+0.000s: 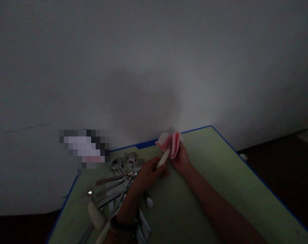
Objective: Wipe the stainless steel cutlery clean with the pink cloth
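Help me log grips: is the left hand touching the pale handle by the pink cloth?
Touching. The head view shows the left hand gripping the pale handle between thumb and fingers.

A gray wall point(220, 67), marked by a thin dark line point(26, 128), stands before me behind a green, blue-edged table point(232, 169); a pixelated object point(82, 145) appears at my left, a small white object point(243, 157) beyond the table's right edge.

We cannot see the far end of the pale-handled utensil point(163, 160) inside the pink cloth point(177, 144); left of the cloth, our left forearm point(130, 203) covers some cutlery point(114, 178), and farther left a pixelated patch point(85, 149) is unreadable.
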Action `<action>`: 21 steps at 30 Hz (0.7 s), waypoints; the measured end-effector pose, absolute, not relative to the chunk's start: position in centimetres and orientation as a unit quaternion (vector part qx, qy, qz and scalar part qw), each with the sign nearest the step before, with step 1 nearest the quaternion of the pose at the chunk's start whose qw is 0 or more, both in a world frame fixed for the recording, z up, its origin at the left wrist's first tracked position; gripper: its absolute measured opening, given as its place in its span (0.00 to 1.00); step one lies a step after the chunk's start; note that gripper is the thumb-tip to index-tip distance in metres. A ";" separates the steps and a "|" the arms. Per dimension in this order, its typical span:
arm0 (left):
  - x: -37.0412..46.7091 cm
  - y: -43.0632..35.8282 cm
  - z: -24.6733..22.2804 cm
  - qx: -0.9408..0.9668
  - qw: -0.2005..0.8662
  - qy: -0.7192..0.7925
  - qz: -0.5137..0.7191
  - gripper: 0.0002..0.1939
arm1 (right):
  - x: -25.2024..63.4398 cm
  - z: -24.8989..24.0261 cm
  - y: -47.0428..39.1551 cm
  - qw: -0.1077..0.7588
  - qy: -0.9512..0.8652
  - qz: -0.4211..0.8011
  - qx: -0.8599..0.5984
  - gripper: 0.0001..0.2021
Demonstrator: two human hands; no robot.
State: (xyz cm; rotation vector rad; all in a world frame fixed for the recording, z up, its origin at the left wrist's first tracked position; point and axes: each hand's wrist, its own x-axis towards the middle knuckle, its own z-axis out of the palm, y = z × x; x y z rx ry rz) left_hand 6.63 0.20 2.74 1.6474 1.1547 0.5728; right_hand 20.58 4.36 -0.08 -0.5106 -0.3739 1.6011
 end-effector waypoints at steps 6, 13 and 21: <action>6.6 0.3 2.7 0.726 0.449 0.465 0.234 0.16 | 20.1 -0.9 4.0 0.654 -0.171 0.667 -0.312 0.18; 6.6 0.4 2.4 0.739 0.423 0.471 0.231 0.19 | 20.0 -1.1 3.9 0.654 -0.208 0.637 -0.352 0.17; 6.8 0.4 2.8 0.731 0.428 0.469 0.250 0.20 | 19.7 -1.1 4.2 0.677 -0.158 0.630 -0.346 0.13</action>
